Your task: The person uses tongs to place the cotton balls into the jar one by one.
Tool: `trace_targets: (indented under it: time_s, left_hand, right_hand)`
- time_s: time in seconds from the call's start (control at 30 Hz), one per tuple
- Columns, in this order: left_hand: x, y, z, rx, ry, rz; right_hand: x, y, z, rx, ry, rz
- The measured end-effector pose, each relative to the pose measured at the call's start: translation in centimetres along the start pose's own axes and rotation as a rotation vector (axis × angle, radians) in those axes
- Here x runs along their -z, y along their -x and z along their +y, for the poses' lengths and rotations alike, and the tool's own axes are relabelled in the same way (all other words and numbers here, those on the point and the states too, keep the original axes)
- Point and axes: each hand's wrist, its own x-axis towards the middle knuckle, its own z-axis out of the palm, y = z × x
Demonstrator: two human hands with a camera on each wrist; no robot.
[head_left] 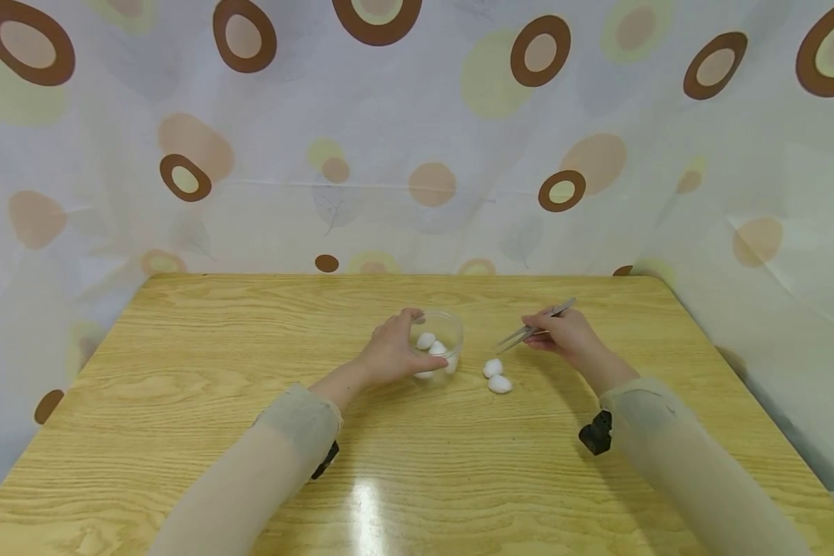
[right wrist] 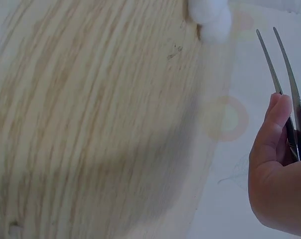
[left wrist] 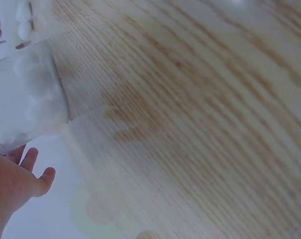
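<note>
My left hand [head_left: 394,349] grips a clear plastic tub [head_left: 452,324] by its sides, thumb at the near side and fingers at the far side. Several white cotton balls [head_left: 426,340] lie inside it; through the tub wall [left wrist: 53,74] they look blurred in the left wrist view. My right hand [head_left: 563,336] holds metal tweezers [head_left: 528,332], whose tips [right wrist: 257,32] stand apart with nothing between them. Two more cotton balls [head_left: 500,384] lie together on the table, right of the tub and just on the near side of the tweezer tips.
The wood-grain table [head_left: 250,332] reaches back to a pale curtain [head_left: 375,116] with brown and beige rings, which also hangs along both sides. A black wrist camera [head_left: 595,434] sits at the right sleeve. Light glares on the near table surface.
</note>
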Motion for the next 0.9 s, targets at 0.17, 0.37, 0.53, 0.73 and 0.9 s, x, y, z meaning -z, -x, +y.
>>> trace_targets:
  time_s: [0.17,0.37,0.53,0.73,0.9]
  left_hand:
    - [0.0,0.0,-0.1,0.001,0.01,0.001]
    - [0.0,0.0,-0.1,-0.003,0.012,0.003]
    - [-0.1,-0.1,-0.1,-0.006,0.003,0.006]
    - [-0.1,-0.2,-0.2,-0.003,-0.001,0.004]
    - [-0.2,-0.2,-0.3,-0.007,-0.003,0.006]
  right_hand:
    - [0.3,-0.2,0.8,-0.004,0.115,0.03]
    - [0.1,-0.2,1.4,-0.044,0.209,0.063]
    - [-0.3,-0.2,1.6,-0.044,0.24,0.073]
    - [-0.8,-0.2,1.7,-0.037,0.228,0.084]
    - [-1.0,-0.3,1.8,-0.038,0.191,0.093]
